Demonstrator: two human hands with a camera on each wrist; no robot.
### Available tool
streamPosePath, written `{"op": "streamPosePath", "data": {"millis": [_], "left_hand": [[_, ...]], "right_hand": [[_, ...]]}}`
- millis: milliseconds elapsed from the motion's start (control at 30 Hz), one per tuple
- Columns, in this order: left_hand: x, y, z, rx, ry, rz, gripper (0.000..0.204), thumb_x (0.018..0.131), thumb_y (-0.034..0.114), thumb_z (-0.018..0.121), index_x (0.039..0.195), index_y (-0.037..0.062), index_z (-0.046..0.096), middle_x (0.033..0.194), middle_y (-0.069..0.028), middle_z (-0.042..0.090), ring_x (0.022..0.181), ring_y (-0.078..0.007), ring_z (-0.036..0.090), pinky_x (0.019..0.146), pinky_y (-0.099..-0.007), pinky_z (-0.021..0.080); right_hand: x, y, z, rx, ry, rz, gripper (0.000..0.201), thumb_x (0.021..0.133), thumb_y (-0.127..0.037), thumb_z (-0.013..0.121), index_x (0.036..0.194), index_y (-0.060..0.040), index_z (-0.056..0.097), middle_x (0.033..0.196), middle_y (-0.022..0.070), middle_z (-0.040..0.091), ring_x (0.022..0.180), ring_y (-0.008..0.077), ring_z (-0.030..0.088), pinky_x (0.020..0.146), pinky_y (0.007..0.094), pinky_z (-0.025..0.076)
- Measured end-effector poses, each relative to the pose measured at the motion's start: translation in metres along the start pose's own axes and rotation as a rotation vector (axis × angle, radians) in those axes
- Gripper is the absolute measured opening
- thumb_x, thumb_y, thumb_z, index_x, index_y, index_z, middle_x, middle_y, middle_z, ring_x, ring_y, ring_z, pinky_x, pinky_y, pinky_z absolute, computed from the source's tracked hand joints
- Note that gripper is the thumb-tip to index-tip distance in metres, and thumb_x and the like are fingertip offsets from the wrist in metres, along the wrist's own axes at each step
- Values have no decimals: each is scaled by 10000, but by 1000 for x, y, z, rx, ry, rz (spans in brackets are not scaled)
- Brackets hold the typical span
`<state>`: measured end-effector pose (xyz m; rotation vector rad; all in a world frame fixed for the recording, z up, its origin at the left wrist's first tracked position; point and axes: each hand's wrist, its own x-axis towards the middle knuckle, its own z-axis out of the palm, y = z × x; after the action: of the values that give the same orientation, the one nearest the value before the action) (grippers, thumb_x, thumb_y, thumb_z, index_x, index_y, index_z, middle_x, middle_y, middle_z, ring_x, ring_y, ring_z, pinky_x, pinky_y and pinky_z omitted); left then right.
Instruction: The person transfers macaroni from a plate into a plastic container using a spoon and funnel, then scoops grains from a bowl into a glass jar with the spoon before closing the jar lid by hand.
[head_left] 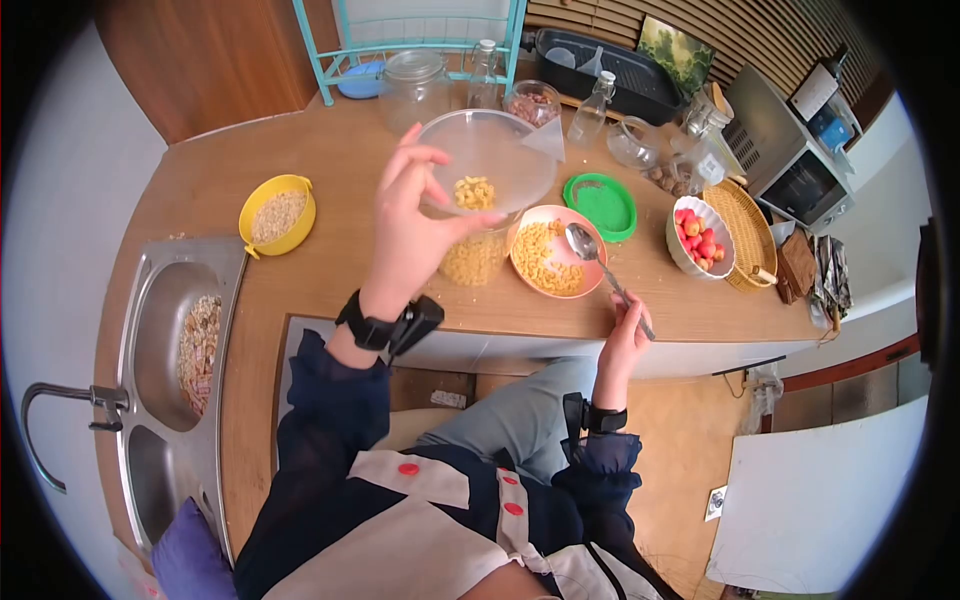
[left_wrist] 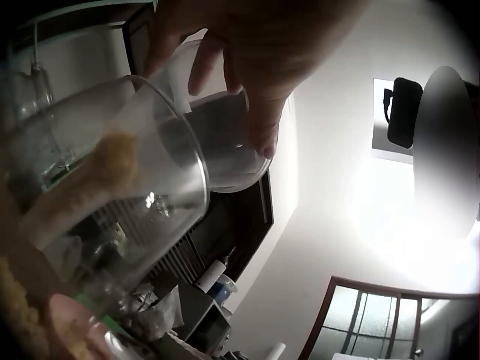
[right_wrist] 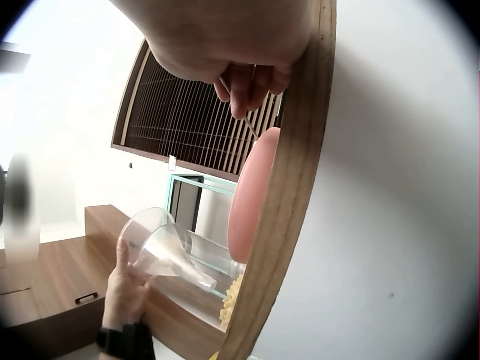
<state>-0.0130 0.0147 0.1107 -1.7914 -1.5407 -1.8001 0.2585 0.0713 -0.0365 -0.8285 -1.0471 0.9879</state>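
Spanning the room's near side, the wood counter (head_left: 360,270) bears it all. The glass jar (head_left: 475,238), part-full w/ pasta (head_left: 545,262), stands beside the pink plate (right_wrist: 253,196), which holds more pasta. L hand (head_left: 400,225) pinches the clear funnel (head_left: 495,150) by its rim, thumb apart from the spread fingers, above the jar; can't tell if the spout's inside. Best to keep that spout lined up w/ the jar's mouth & the rim steady. R hand (head_left: 625,335) grips the spoon (head_left: 611,276) by its handle, fingers curled, bowl over the plate. Small, level spoonfuls would likely spill less, IMO; no rush req'd.
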Motion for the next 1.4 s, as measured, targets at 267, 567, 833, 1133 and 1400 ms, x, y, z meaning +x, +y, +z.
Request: {"op": "streamPosePath", "data": {"millis": [267,567,833,1133,1400], "left_hand": [[-11,3,0,-32,-27,-40,434,521,124,826,610,35,411,930,-104,527,1178,-366,409,910,-416,386],[-15,0,2,40,-49,-40,433,517,135,832,621,42,421,987,-111,536,1189,-364,402,908,-433,389],[8,9,-8,-55,-18,51,438,507,138,837,589,49,415,1004,-110,541,1176,-379,407,927,-443,377],[-2,3,-2,44,-59,-21,452,525,147,827,592,42,392,991,-126,538,1183,-378,401,907,-430,386],[0,-3,1,21,-52,-8,446,522,138,824,593,37,396,987,-118,535,1183,-388,399,903,-432,391]], "right_hand": [[-9,-2,-8,-17,9,46,270,942,-169,407,1021,64,518,910,135,601,894,182,575,872,316,446],[-6,-2,-5,-73,-32,6,268,940,-166,411,1016,60,535,920,121,603,894,174,571,873,294,432],[-5,-3,-4,-53,-54,-14,280,941,-164,406,1016,61,554,914,117,617,897,170,572,892,304,409],[-8,3,-12,-64,-43,10,270,940,-172,412,1017,54,539,909,121,606,891,172,570,871,304,433],[-5,0,-5,-25,-24,-5,254,941,-155,409,1010,53,536,911,121,600,885,171,567,871,306,436]]}}
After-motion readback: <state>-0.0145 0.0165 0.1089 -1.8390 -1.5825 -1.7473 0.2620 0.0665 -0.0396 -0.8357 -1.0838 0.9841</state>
